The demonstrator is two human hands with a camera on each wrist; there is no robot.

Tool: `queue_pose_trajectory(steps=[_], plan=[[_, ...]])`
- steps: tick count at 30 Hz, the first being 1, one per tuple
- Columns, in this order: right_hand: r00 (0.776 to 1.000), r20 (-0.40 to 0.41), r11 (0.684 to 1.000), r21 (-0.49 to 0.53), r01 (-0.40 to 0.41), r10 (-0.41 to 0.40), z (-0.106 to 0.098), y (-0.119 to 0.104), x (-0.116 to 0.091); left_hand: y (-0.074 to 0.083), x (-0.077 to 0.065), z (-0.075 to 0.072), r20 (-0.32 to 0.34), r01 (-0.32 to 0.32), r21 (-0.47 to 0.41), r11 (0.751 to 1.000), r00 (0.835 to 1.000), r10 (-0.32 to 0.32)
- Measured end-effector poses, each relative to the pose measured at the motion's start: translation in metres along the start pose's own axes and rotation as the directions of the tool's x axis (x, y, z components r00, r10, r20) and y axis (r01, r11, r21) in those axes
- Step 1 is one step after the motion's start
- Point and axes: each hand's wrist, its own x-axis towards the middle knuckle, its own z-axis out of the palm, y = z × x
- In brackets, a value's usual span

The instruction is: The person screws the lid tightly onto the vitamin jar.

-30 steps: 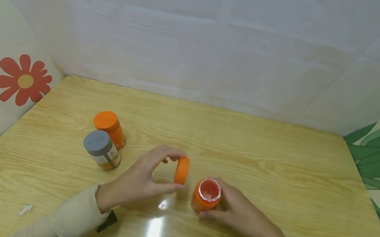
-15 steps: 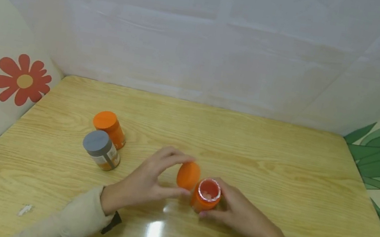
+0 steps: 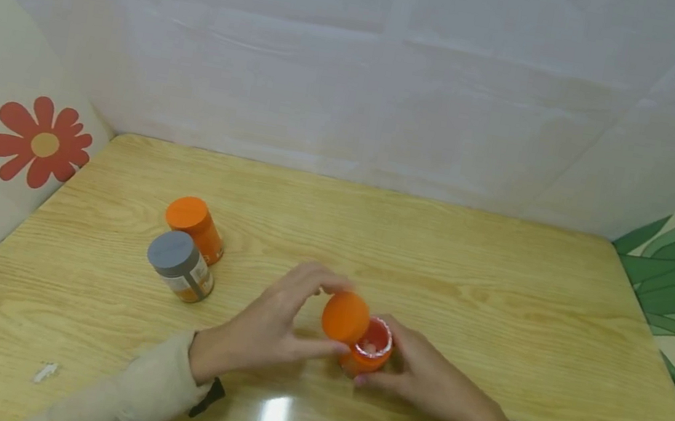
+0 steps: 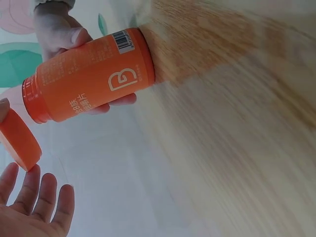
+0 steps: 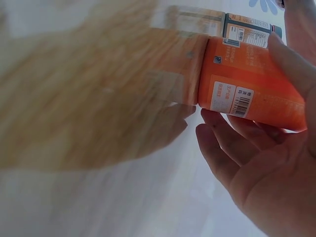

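Observation:
An uncapped orange pill bottle [image 3: 367, 367] stands upright on the table, with several pale tablets at its bottom and a ragged silvery ring of foil around its mouth. My right hand [image 3: 427, 375] grips it from the right side, thumb in front and fingers behind. Between thumb and fingertips, my left hand [image 3: 266, 324] pinches the round orange lid [image 3: 345, 317] by its edge. In the head view the lid overlaps the left part of the bottle's mouth. The left wrist view shows the lid [image 4: 19, 140] tilted and a small gap away from the bottle's neck [image 4: 32, 100].
To the left stand two capped bottles close together: an orange one [image 3: 194, 226] behind and one with a grey lid [image 3: 181, 267] in front. A small white scrap [image 3: 45, 372] lies at the table's left front. A pale curtain wall [image 3: 356, 96] rises behind the table.
My left hand has carried the lid rightward to the bottle's mouth, turning it from edge-on to top face up. The right hand and the bottle have stayed in place.

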Motion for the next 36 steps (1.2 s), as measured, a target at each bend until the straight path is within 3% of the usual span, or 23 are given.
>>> queue_pose_trajectory(steps=[7,20,36], plan=[[1.000,0.022,0.999,0.031,0.016,-0.017,0.000,0.002,-0.001,0.000,0.004,0.005,-0.004,-0.073,-0.005,0.997,0.997,0.073],[0.997,0.024,0.997,0.019,0.075,-0.076,0.000,0.002,0.000,0.003,0.007,0.015,0.034,-0.076,0.008,0.997,0.997,0.075],[0.998,0.032,0.999,0.010,0.049,-0.049,0.000,0.003,0.002,0.005,0.010,0.022,0.072,-0.100,0.047,0.994,0.993,0.096]])
